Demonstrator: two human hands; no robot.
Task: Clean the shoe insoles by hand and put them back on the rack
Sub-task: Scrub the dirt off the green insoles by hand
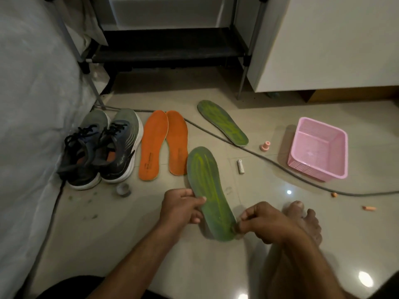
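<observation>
While the near green insole [210, 197] is gripped along its edge by the left hand [181, 209], its heel is pinched by the right hand [262, 223]. A second green insole [222, 123] is laid near two orange insoles [164, 144].

Bare tile floor [129, 244] lies open on the near left, and a wider stretch runs between the far green insole [222, 123] and the black shoe rack [170, 48]. A grey cable [278, 164] crosses the floor from under the rack toward the right edge, passing beside the pink basket [318, 148]. Sneakers [101, 147] and orange insoles [164, 143] fill the left-middle, and a small white tube [240, 166], pink cap [265, 145] and grey lid [123, 189] dot the gaps.
</observation>
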